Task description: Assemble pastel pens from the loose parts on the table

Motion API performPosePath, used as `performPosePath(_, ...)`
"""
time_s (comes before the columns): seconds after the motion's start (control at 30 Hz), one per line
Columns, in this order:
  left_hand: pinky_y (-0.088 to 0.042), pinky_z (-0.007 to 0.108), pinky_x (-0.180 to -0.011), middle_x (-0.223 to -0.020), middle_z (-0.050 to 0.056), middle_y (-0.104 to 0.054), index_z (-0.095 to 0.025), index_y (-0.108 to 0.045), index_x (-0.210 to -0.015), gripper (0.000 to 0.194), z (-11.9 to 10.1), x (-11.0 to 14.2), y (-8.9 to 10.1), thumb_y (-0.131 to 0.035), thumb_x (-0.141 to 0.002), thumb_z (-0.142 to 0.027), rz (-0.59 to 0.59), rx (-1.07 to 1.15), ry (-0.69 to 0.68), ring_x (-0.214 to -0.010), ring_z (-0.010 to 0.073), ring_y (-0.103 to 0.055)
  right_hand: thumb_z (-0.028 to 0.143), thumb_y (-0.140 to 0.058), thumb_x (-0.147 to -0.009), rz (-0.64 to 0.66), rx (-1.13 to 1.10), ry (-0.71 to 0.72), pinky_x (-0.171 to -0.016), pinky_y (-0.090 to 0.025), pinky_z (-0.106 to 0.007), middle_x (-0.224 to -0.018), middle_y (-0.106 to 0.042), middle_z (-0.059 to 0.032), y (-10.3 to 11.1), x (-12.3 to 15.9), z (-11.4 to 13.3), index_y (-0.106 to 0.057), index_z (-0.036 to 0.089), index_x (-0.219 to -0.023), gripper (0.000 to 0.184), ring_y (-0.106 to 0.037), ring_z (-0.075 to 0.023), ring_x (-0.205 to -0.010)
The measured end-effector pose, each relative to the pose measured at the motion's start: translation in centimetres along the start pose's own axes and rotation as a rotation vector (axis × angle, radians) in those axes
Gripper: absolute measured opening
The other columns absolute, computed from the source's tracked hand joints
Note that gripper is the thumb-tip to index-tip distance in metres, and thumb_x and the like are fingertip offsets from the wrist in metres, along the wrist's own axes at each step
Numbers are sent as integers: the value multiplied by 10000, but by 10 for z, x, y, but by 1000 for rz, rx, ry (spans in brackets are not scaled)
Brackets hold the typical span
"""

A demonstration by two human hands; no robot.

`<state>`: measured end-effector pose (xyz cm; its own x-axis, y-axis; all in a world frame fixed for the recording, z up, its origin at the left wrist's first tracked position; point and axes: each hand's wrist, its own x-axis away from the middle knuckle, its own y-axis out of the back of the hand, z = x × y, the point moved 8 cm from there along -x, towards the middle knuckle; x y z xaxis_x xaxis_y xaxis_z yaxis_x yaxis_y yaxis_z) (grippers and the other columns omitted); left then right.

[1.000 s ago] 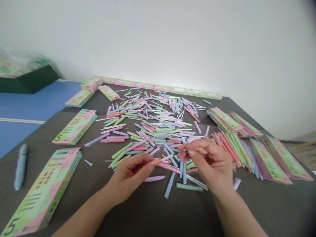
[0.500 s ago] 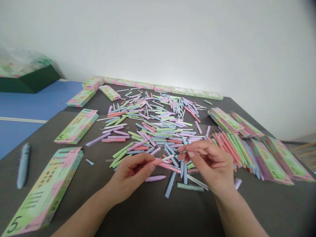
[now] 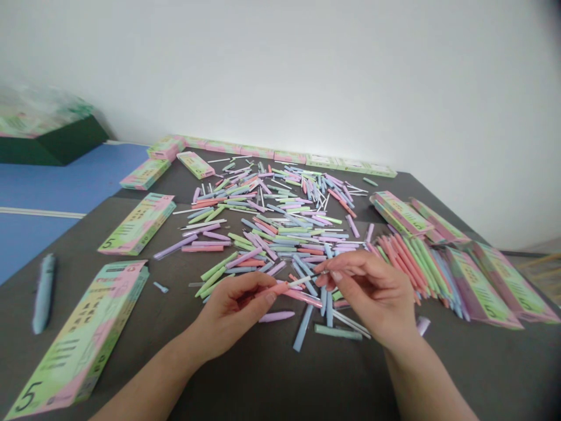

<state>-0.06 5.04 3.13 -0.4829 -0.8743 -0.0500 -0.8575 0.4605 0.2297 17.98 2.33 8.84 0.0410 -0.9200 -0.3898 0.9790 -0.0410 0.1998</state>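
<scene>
Pink plastic pen barrel sat clenched in the left hand, held just above the dark grey table near its middle. Its end met a thin white refill, pinched between the thumb and fingers of the right hand. Beneath and beyond the hands spread a loose heap of pastel pen parts, barrels, caps and refills in pink, green, blue and lilac. Pens in a fanned row lay to the right, and flat green-and-pink pen boxes lay along the table's left side.
</scene>
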Motion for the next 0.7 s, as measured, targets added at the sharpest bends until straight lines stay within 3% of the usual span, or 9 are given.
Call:
performPosePath(0.33, -343, 221, -549, -740, 16, -601, -154, -685, -931, 240, 1, 0, -9, -555, -881, -349, 89, 0, 5, -646, 117, -481, 166, -600, -861, 130, 134, -63, -647, -541, -264, -798, -722, -37, -9, 3, -14, -638, 211, -1000, 151, -692, -166, -724)
performPosePath(0.7, -338, 209, -526, -643, -17, -527, -140, -659, -970, 293, 2, -2, -14, -518, -896, -386, 139, 47, 68, -579, 96, -457, 218, -615, -863, 173, -50, -180, -559, -546, -225, -697, -722, -21, -16, -2, -26, -662, 185, -919, 80, -692, -148, -616)
